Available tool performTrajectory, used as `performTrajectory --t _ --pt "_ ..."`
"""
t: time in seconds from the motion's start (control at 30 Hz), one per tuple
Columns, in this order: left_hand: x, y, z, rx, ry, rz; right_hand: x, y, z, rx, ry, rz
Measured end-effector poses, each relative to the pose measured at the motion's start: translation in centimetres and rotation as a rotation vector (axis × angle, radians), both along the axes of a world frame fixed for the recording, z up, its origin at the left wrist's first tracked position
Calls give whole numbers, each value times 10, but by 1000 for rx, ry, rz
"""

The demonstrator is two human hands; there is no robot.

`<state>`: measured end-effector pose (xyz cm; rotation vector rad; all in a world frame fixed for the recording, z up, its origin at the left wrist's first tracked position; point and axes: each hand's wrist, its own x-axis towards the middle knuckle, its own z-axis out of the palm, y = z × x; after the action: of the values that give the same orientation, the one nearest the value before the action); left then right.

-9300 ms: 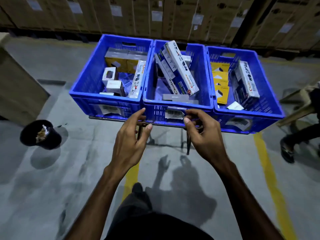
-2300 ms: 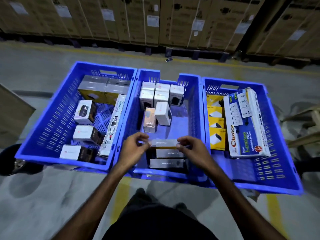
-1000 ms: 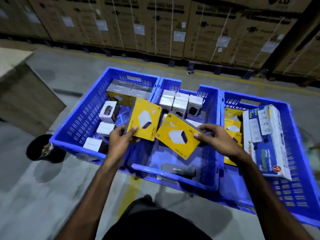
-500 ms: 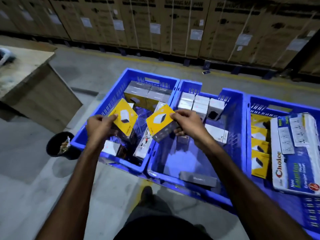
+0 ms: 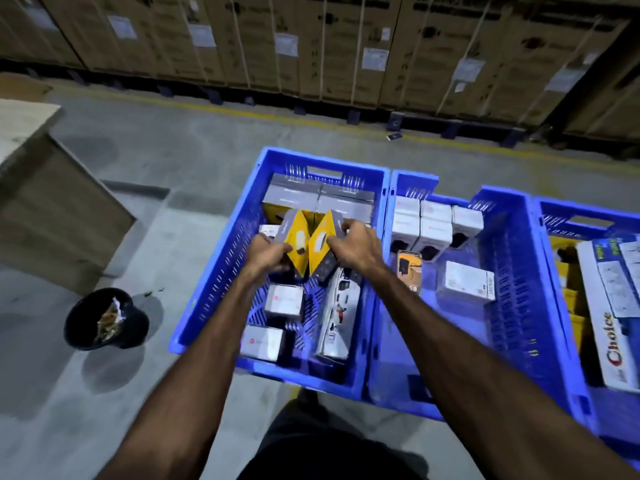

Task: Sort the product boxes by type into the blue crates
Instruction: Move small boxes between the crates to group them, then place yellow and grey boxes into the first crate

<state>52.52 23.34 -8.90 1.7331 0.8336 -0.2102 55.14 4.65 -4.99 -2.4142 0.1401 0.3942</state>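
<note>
Three blue crates stand side by side: the left crate (image 5: pixel 214 282), the middle crate (image 5: pixel 505 271) and the right crate (image 5: pixel 547 216). My left hand (image 5: pixel 268 256) grips one yellow box (image 5: pixel 297 237), and my right hand (image 5: pixel 356 245) grips a second yellow box (image 5: pixel 320 242). Both boxes are tilted, edges touching, over the far half of the left crate, just in front of grey-and-yellow boxes (image 5: pixel 318 197) at its back wall. Small white boxes (image 5: pixel 282 299) and a long white box (image 5: pixel 341 313) lie below my arms.
The middle crate holds white boxes (image 5: pixel 424 220) at the back and one loose white box (image 5: pixel 465 285). The right crate holds a long "Choice" box (image 5: pixel 613 306) and yellow boxes. A black bin (image 5: pixel 104 318) and a wooden table (image 5: pixel 41 188) stand left. Stacked cartons (image 5: pixel 329 46) line the back.
Both hands carried the yellow boxes left and down into the left crate and brought them together. The view has swung left, so the crates now sit further right.
</note>
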Motion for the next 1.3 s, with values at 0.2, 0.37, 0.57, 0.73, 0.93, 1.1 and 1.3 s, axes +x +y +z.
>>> performTrajectory --t 0.2,0.37,0.57,0.73,0.93,1.1,1.3 --pt "-17 20 -25 215 -33 -239 -34 20 -18 -21 -29 3" --pt "-28 30 -19 348 -124 -232 -67 25 -17 -38 -224 9" --pt "-71 36 -13 303 -231 -170 -111 23 -13 -10 -177 293" --pt "-115 43 -13 233 -312 -144 -146 -6 -25 -15 -118 492" --pt "-98 47 -17 244 -336 -152 -139 -11 -35 -76 -171 639" --pt "-26 51 -13 498 -329 -437 -114 7 -39 -120 -297 622" --pt "67 67 -54 812 -27 -988 -87 37 -38 -372 -341 732"
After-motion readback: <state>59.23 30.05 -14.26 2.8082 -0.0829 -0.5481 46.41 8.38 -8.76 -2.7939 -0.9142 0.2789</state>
